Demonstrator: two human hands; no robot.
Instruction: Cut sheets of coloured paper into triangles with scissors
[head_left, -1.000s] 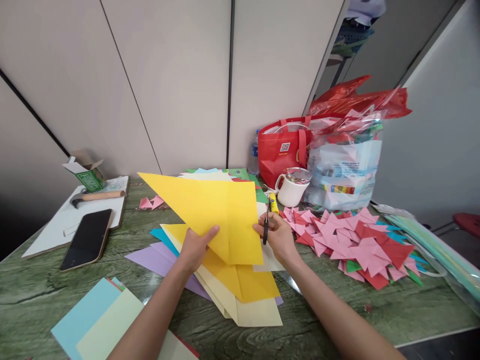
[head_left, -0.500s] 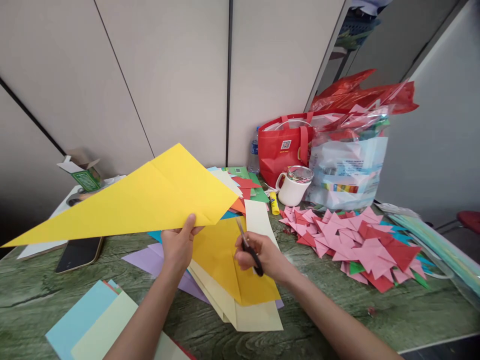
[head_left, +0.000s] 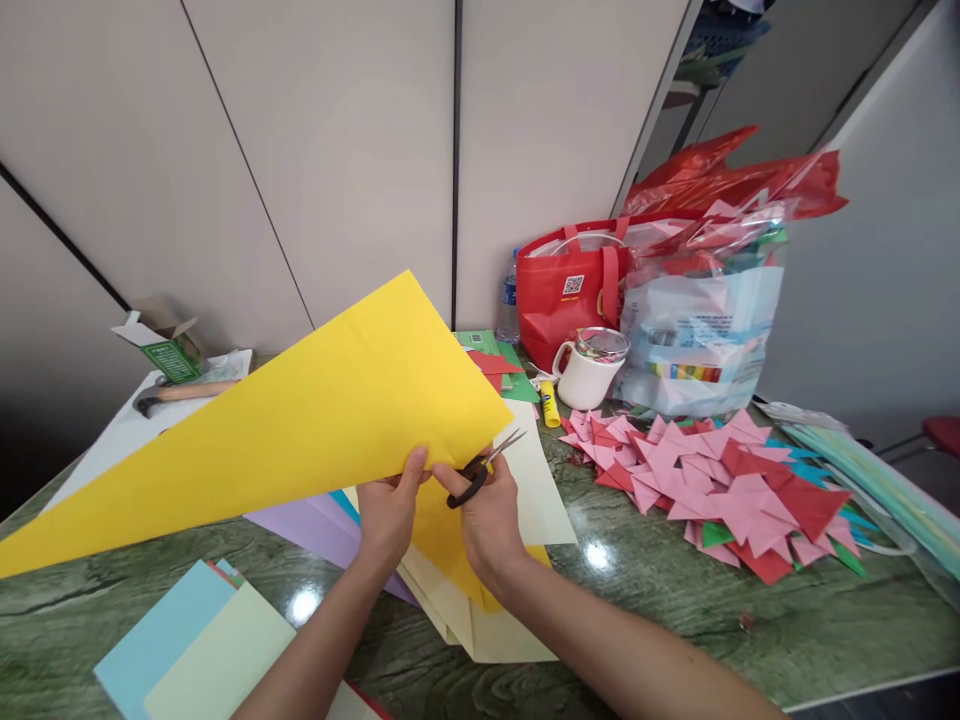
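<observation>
My left hand (head_left: pixel 390 510) pinches the lower right edge of a large folded yellow paper triangle (head_left: pixel 300 420), held up over the table with its long point reaching far left. Right beside it, my right hand (head_left: pixel 487 515) grips small black-handled scissors (head_left: pixel 480 470) whose blades are parted and point up-right at the paper's right corner. Under both hands lies a stack of yellow, cream and purple sheets (head_left: pixel 480 600) on the green table (head_left: pixel 675 610).
A heap of pink and red folded triangles (head_left: pixel 712 480) covers the right. Behind stand a white mug (head_left: pixel 585 370), a glue stick (head_left: pixel 549 405), a red bag (head_left: pixel 570 290) and plastic bags. A hammer (head_left: pixel 180 392) and small box (head_left: pixel 165 345) sit left; pastel sheets (head_left: pixel 195 650) lie near front.
The yellow triangle swung left and rose. My right hand brought the scissors from the stack up to the paper's right corner, next to my left hand.
</observation>
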